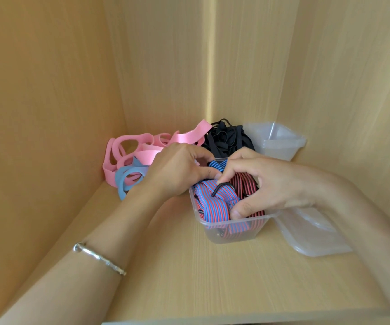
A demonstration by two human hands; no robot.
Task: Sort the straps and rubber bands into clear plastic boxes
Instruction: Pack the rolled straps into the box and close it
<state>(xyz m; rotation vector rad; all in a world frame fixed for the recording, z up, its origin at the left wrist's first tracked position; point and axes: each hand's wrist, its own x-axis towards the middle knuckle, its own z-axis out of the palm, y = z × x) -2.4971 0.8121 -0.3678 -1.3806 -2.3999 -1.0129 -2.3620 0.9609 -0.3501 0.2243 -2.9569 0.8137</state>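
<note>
While inside the box [236, 234], straps [212, 204] under left grip [177, 170] and right grip [266, 181]

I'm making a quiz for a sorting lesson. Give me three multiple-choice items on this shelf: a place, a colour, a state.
1. Where are the striped straps? A. in the near clear box B. on the lid C. among the pink bands
2. What colour is the band pile beside the far clear box? A. green B. black C. white
3. The far clear box is: A. lidded B. full C. empty
1 A, they show through its wall; 2 B, a black heap at the back; 3 C, nothing shows inside it.
</note>
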